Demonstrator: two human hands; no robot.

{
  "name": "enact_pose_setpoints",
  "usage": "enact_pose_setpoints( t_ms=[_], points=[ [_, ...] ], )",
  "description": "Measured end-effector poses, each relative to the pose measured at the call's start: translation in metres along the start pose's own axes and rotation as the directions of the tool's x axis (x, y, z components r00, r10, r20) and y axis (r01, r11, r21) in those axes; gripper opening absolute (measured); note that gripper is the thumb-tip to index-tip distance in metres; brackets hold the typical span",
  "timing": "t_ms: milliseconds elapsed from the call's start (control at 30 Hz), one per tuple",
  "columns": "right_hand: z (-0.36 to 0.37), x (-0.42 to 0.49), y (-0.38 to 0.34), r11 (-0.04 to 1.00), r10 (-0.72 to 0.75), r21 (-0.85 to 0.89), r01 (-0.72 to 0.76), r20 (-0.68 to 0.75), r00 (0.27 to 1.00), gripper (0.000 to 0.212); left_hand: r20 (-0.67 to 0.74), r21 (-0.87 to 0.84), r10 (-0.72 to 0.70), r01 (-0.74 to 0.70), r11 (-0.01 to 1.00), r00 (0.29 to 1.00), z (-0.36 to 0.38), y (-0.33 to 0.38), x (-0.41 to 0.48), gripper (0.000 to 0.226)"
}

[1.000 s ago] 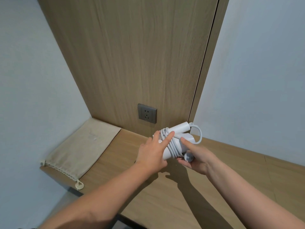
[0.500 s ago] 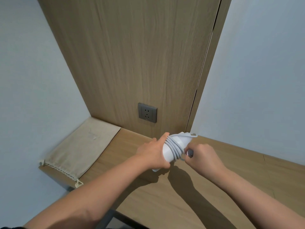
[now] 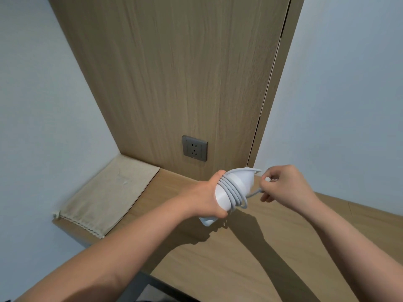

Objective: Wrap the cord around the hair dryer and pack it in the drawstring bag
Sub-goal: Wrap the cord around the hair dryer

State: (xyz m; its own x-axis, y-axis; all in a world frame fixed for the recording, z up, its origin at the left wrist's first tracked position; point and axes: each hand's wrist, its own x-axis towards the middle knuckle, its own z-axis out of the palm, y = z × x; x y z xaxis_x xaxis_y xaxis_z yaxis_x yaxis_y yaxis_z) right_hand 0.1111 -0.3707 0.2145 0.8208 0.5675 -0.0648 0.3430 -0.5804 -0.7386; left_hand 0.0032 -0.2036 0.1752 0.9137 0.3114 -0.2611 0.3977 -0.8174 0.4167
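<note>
My left hand [image 3: 207, 196] grips a white hair dryer [image 3: 241, 180] above the wooden desktop [image 3: 250, 258], fingers curled round its body. Several turns of grey-white cord [image 3: 234, 194] lie wound around the dryer. A short free end of the cord runs right into my right hand [image 3: 283, 184], which pinches it just beside the dryer. The plug is hidden inside that hand. A beige drawstring bag [image 3: 109, 195] lies flat at the desk's far left corner, apart from both hands.
A grey wall socket [image 3: 194, 148] sits in the wooden back panel [image 3: 174, 73] just above the desk. Pale blue walls close in on the left and right. The desk's front edge runs diagonally at lower left.
The right hand has drawn away to the right, pulling the cord end out from the dryer. The dryer has turned in my left hand, its wound body facing me more.
</note>
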Motion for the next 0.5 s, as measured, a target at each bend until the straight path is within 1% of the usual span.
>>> enact_pose_setpoints(
  t_ms=[33, 67, 100, 133, 167, 200, 233, 267, 300, 333, 367, 400, 433, 500],
  points=[
    [0.007, -0.002, -0.001, 0.993, -0.055, -0.105, 0.055, -0.003, 0.998, 0.015, -0.018, 0.052, 0.004, -0.003, 0.999, 1.000, -0.001, 0.003, 0.001, 0.099],
    [0.015, -0.005, 0.000, 0.964, -0.120, -0.240, 0.118, 0.006, 0.993, 0.012, -0.034, 0.103, 0.010, -0.006, 0.995, 0.999, -0.001, 0.006, 0.002, 0.095],
    [0.024, -0.009, 0.001, 0.928, -0.175, -0.334, 0.167, 0.007, 0.985, 0.011, -0.052, 0.152, 0.015, -0.007, 0.988, 0.999, 0.001, 0.007, 0.004, 0.094],
    [0.030, -0.011, 0.003, 0.924, -0.182, -0.342, 0.170, -0.005, 0.983, 0.010, -0.076, 0.201, 0.018, -0.003, 0.980, 0.997, 0.003, 0.008, 0.005, 0.095],
    [0.033, -0.010, 0.009, 0.964, -0.130, -0.235, 0.122, -0.020, 0.991, 0.010, -0.106, 0.244, 0.018, 0.008, 0.970, 0.994, 0.006, 0.007, 0.007, 0.095],
    [0.032, -0.008, 0.013, 1.000, -0.003, 0.009, 0.004, -0.031, 1.000, 0.010, -0.141, 0.283, 0.023, 0.018, 0.959, 0.990, 0.008, 0.005, 0.007, 0.096],
    [0.029, -0.004, 0.019, 0.936, 0.155, 0.318, -0.151, 0.014, 0.988, 0.009, -0.178, 0.323, 0.038, 0.022, 0.946, 0.983, 0.009, 0.004, 0.007, 0.096],
    [0.026, -0.001, 0.024, 0.747, 0.281, 0.588, -0.310, 0.143, 0.949, 0.007, -0.215, 0.366, 0.067, 0.017, 0.930, 0.974, 0.011, 0.002, 0.006, 0.096],
    [0.023, 0.000, 0.028, 0.501, 0.340, 0.750, -0.431, 0.288, 0.895, 0.005, -0.244, 0.410, 0.105, 0.004, 0.912, 0.964, 0.013, 0.001, 0.005, 0.095],
    [0.022, 0.000, 0.032, 0.297, 0.359, 0.805, -0.513, 0.403, 0.841, 0.003, -0.264, 0.449, 0.145, -0.012, 0.893, 0.953, 0.015, 0.000, 0.004, 0.094],
    [0.021, 0.001, 0.035, 0.176, 0.354, 0.805, -0.566, 0.485, 0.800, 0.002, -0.273, 0.482, 0.179, -0.027, 0.876, 0.945, 0.017, -0.001, 0.004, 0.093],
    [0.022, 0.002, 0.037, 0.118, 0.337, 0.788, -0.604, 0.540, 0.771, 0.006, -0.273, 0.508, 0.205, -0.040, 0.860, 0.940, 0.019, -0.002, 0.004, 0.092],
    [0.023, 0.004, 0.040, 0.086, 0.315, 0.774, -0.628, 0.577, 0.754, 0.013, -0.268, 0.530, 0.222, -0.049, 0.847, 0.937, 0.022, -0.003, 0.004, 0.091],
    [0.027, 0.006, 0.044, 0.019, 0.296, 0.742, -0.670, 0.636, 0.713, 0.035, -0.258, 0.557, 0.245, -0.064, 0.828, 0.935, 0.025, -0.004, 0.004, 0.089]
  ],
)
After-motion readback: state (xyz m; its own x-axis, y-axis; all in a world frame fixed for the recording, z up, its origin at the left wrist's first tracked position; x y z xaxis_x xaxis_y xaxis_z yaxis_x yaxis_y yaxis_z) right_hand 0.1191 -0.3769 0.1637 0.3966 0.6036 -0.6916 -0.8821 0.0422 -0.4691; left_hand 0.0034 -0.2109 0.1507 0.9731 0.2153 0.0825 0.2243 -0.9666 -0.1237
